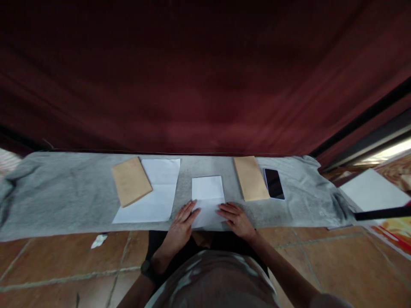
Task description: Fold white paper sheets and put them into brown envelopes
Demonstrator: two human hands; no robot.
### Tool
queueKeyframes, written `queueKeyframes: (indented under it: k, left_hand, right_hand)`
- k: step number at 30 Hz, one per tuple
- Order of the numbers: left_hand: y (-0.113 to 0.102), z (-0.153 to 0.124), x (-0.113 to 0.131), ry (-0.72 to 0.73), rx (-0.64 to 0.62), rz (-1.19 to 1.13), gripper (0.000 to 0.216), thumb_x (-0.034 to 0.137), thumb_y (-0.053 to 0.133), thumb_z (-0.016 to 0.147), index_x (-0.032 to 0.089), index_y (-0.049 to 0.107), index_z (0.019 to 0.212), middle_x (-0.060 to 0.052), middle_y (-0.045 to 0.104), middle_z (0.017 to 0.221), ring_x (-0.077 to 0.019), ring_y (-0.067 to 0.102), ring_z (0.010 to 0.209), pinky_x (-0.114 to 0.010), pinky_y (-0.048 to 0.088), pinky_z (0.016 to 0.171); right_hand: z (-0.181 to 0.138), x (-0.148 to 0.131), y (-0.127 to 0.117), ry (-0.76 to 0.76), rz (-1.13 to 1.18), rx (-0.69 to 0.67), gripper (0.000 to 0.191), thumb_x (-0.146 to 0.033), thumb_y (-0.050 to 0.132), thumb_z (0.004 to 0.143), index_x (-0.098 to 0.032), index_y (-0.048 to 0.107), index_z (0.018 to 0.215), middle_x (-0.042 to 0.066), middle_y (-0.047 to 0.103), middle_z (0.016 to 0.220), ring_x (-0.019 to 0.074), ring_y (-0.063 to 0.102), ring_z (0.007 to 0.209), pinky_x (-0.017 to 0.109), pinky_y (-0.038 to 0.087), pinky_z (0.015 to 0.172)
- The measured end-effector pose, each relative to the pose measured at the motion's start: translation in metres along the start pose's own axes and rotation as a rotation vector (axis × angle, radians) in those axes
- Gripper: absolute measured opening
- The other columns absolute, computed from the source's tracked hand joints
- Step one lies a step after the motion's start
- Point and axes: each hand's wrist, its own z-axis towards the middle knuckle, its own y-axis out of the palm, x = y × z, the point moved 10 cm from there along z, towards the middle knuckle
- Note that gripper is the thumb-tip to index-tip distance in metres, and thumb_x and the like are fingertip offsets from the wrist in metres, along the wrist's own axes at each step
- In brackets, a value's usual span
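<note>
Paper (208, 199), white and folded, lies on the grey cloth (64, 192) in the head view. The left hand (181, 224) and right hand (236, 219) press it flat with open fingers. A slipping hand could make the fold go crooked.

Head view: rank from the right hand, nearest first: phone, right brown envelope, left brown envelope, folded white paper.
1. Folded white paper: under the right hand, touching.
2. Right brown envelope: just beyond the hand, slightly right.
3. Phone: farther right, beside that envelope.
4. Left brown envelope: far left, on a white sheet.
</note>
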Motion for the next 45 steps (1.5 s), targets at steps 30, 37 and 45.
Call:
queueKeyframes:
  k: [30, 37, 45]
  left_hand:
    - [-0.01, 0.04, -0.036, -0.12, 0.01, -0.309, 0.032, 0.017, 0.061, 0.087, 0.027, 0.075, 0.115, -0.006, 0.073, 0.122, -0.0253, 0.062, 0.117, -0.045, 0.049, 0.104]
    - [-0.014, 0.044, -0.061, -0.475, 0.197, -0.485, 0.022, 0.045, 0.068, 0.083, 0.026, 0.079, 0.077, -0.006, 0.075, 0.082, -0.0262, 0.068, 0.088, -0.039, 0.053, 0.089]
    - [-0.011, 0.051, -0.076, -0.653, 0.241, -0.539, 0.027, 0.049, 0.069, 0.079, 0.024, 0.077, 0.082, -0.006, 0.077, 0.081, -0.027, 0.069, 0.081, -0.034, 0.05, 0.074]
  right_hand:
    - [0.023, 0.029, -0.015, 0.146, 0.035, 0.118, 0.024, -0.023, 0.057, 0.098, -0.027, 0.073, 0.115, 0.004, 0.075, 0.118, 0.0219, 0.067, 0.113, 0.041, 0.052, 0.099]
    - [0.032, 0.041, -0.018, 0.303, -0.034, 0.19, 0.026, -0.037, 0.048, 0.103, -0.026, 0.072, 0.103, 0.006, 0.075, 0.104, 0.0236, 0.069, 0.101, 0.039, 0.053, 0.094]
    - [0.045, 0.053, -0.021, 0.474, -0.101, 0.244, 0.032, -0.039, 0.044, 0.104, -0.026, 0.071, 0.095, 0.006, 0.077, 0.092, 0.0223, 0.073, 0.086, 0.029, 0.053, 0.076]
